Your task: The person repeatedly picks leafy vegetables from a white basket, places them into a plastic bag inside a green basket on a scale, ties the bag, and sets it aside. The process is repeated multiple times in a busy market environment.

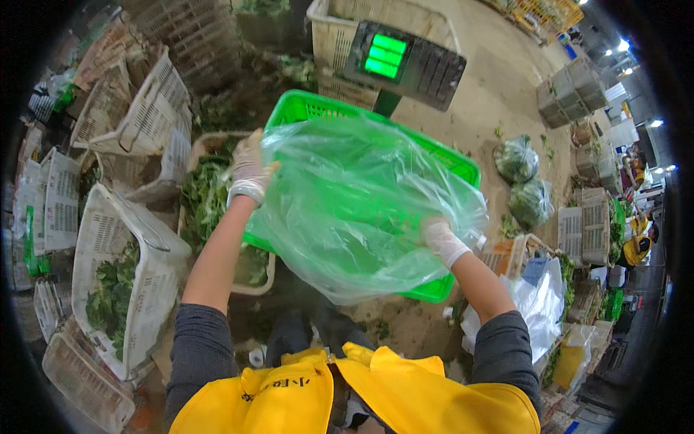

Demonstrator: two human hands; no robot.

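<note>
A clear plastic bag [336, 217] is spread wide over a green plastic crate [455, 163], whose rim shows around the film. At the bag's left edge, my gloved left hand [250, 168] is shut on the film, thumb toward me. My gloved right hand [440, 238] reaches into the right part of the bag; its fingers are blurred by motion and film, so I cannot tell whether they grip it. The green of the crate shows through the bag, and no produce is visible in it. Just beyond the crate stands a digital scale display [404, 65] with lit green panels.
White crates [157, 271] stand on the left, some with leafy greens [114, 298]. Greens [206, 200] fill another crate beside my left forearm. Bagged vegetables [518, 158] lie on the floor at right, near white plastic sheeting [537, 304]. People in yellow [635, 249] are farther right.
</note>
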